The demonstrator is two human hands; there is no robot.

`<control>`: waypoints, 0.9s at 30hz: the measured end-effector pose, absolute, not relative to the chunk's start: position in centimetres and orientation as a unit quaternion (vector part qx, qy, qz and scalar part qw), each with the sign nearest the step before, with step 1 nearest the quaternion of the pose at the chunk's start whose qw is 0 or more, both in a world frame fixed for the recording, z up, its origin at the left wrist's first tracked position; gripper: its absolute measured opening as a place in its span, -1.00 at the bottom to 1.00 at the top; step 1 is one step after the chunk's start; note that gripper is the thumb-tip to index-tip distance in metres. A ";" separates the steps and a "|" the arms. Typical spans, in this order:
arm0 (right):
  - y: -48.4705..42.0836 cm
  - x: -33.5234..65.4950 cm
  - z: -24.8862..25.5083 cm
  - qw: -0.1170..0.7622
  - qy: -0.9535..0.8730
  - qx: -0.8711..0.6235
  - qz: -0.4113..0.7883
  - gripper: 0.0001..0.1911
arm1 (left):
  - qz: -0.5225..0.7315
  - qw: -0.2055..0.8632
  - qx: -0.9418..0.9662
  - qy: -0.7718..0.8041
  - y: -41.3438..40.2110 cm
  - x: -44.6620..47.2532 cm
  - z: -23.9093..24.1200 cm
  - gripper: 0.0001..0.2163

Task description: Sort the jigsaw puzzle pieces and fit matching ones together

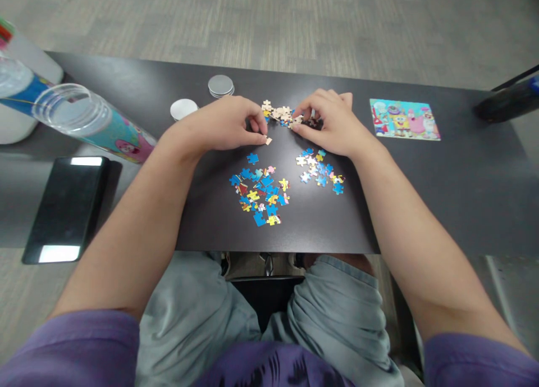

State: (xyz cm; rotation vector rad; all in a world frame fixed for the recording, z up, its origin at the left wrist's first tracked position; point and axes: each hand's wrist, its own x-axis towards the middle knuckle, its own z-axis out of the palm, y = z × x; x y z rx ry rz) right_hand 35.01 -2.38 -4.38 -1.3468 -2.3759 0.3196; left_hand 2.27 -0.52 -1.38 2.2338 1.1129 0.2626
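Between thumb and fingertips, my left hand [240, 126] pinches a small pale puzzle piece [268, 141] just above the dark table [202, 207]. My right hand [326, 120] has its thumb and index finger at the right end of a pile of puzzle pieces [281, 114], mostly pale side up; whether a piece is between those fingertips is unclear. Closer to me lies a loose group of blue and yellow pieces [269, 180], picture side up. A smaller mixed cluster [320, 171] of blue, yellow and pale pieces sits below my right hand.
A cartoon picture card [405, 120] lies to the right, with a dark cylindrical object [505, 100] beyond it. On the left are round lids [221, 85], a white disc [184, 109], a clear open tube [96, 123] with cartoon print, and a black tablet-like device [67, 207].
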 end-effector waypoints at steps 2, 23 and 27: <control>-2.3 35.1 -4.5 0.194 -0.848 -0.479 0.113 -0.67 | 0.098 0.317 0.846 0.417 -0.7 2.4 -1.3 -0.75; -2.4 35.0 -4.5 0.210 -0.850 -0.470 0.112 -0.67 | 0.047 0.359 0.848 0.387 -1.0 2.1 -0.1 -0.61; -2.3 35.1 -4.5 0.210 -0.851 -0.468 0.114 -0.68 | 0.029 0.373 0.837 0.398 -1.3 1.7 1.0 -0.56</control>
